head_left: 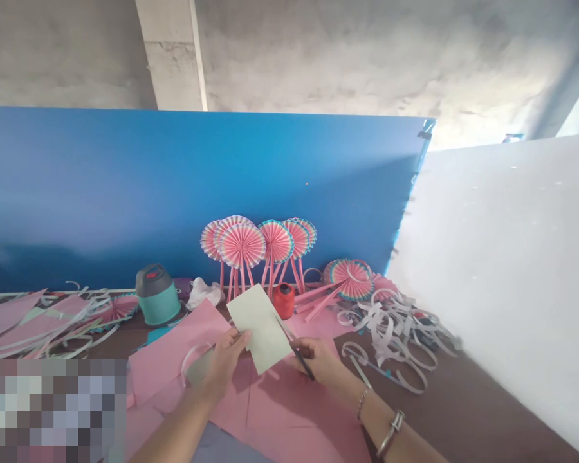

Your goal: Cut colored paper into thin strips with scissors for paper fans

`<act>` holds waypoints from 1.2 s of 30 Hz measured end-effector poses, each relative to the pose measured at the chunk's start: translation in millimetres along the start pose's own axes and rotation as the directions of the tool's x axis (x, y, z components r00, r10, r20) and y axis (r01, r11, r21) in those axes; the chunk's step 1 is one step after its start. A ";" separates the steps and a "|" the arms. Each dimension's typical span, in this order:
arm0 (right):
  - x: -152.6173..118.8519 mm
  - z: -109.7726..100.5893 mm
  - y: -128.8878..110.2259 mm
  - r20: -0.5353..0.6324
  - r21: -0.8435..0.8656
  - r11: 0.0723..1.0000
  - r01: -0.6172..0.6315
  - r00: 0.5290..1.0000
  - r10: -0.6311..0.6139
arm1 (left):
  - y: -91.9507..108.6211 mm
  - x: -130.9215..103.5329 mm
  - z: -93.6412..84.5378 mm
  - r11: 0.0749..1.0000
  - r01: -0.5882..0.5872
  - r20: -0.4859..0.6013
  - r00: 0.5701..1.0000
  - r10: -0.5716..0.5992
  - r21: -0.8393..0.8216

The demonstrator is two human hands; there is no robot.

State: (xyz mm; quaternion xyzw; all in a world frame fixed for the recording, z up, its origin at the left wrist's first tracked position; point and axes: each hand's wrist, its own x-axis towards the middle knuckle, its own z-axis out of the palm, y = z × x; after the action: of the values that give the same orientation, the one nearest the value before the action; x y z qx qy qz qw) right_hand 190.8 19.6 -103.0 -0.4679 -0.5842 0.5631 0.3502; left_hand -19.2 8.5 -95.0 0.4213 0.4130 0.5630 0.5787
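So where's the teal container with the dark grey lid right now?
In the head view, the teal container stands left of centre, in front of the blue panel, beyond the left hand and left of the upright pink paper fans.

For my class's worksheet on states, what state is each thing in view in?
Pale green paper: held in left hand
Dark-handled tool: held in right hand
Pink pleated fans: spread open, some upright, some lying
White strips: curled, heaped
Pink paper sheets: overlapping
Teal lidded container: upright, lid on
Red container: upright
Blue panel: upright
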 end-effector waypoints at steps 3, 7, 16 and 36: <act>1.2 0.5 -0.1 -0.004 0.026 1.000 0.011 1.000 -0.011 | -0.8 -1.1 0.9 1.000 0.006 0.035 0.999 -0.006 0.003; 3.3 0.4 3.4 0.003 0.036 0.999 0.014 1.000 -0.014 | -2.4 -1.1 0.4 1.000 0.011 0.053 0.999 -0.010 -0.013; 2.0 1.0 1.1 -0.005 0.031 0.999 0.023 1.000 -0.023 | -1.0 -1.5 0.4 0.999 0.030 0.042 0.999 -0.029 -0.013; 4.9 1.0 7.1 -0.014 -0.028 0.999 0.039 0.999 -0.039 | 1.4 -2.0 2.3 1.000 0.026 0.056 0.998 -0.026 0.012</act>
State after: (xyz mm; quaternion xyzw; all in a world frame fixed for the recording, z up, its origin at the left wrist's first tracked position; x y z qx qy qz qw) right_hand 189.3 23.3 -110.7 -0.4653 -0.5982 0.5448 0.3589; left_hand -17.5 6.5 -93.0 0.4349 0.4052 0.5410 0.5950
